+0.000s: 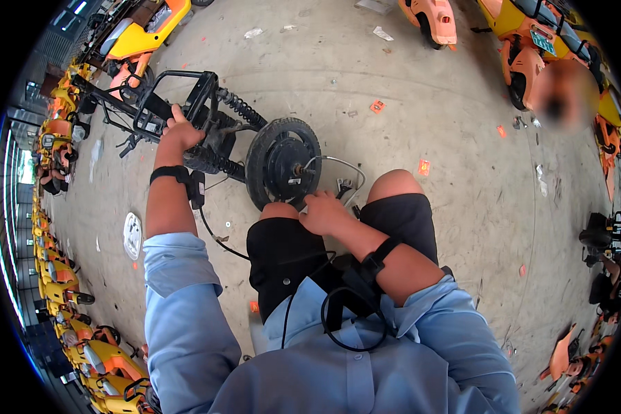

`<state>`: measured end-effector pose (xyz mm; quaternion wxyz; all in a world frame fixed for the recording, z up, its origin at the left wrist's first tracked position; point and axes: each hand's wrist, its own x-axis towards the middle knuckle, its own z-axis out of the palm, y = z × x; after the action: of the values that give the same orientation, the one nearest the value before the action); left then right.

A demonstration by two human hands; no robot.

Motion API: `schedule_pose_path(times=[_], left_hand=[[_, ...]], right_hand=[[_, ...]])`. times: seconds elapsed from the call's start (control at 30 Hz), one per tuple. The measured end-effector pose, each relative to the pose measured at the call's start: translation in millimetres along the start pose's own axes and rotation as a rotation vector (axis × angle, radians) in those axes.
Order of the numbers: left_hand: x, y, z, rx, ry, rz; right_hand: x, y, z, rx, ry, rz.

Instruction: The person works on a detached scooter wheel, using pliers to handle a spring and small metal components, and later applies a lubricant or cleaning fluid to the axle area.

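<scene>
A stripped black scooter frame (pixel 203 90) lies ahead of me to the left, with coil shock absorbers (pixel 240 108) and a rear wheel (pixel 283 162) that has a black hub. My left hand (pixel 181 132) is closed on the frame beside the seat-side bars. From the wheel's axle a grey cable (pixel 341 163) loops out to the right and bends down toward my knees. My right hand (pixel 324 212) is closed low at the wheel's near edge, above my knee; what its fingers hold is hidden.
Metal parts (pixel 343 188) lie right of the wheel. A white oval piece (pixel 132 236) rests on the floor at left, and orange-red scraps (pixel 377 106) are scattered about. Yellow and orange scooters (pixel 58 272) line the left side; others (pixel 524 69) stand at the far right, near a blurred person (pixel 566 93).
</scene>
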<state>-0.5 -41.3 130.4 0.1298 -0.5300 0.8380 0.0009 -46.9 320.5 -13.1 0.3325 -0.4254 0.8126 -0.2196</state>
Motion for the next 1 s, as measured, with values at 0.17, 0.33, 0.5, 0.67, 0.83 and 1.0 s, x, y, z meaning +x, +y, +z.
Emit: schedule_pose_path(times=[0.17, 0.33, 0.5, 0.67, 0.83, 1.0], left_hand=[[3, 0, 3, -0.016, 0.023, 0.008], [5, -9, 8, -0.083, 0.08, 0.1], [5, -22, 17, -0.1, 0.167, 0.147], [0, -22, 21, -0.131, 0.214, 0.157], [-10, -22, 22, -0.138, 0.232, 0.124], [-17, -24, 23, -0.155, 0.237, 0.138]], right_hand=[[-8, 7, 2, -0.002, 0.002, 0.021], [-12, 17, 7, -0.005, -0.016, 0.023], [-29, 8, -1, 0.019, -0.045, 0.026], [-33, 15, 4, 0.008, -0.048, 0.013], [-38, 9, 2, 0.01, -0.082, 0.007], [-36, 8, 6, -0.002, -0.072, -0.004]])
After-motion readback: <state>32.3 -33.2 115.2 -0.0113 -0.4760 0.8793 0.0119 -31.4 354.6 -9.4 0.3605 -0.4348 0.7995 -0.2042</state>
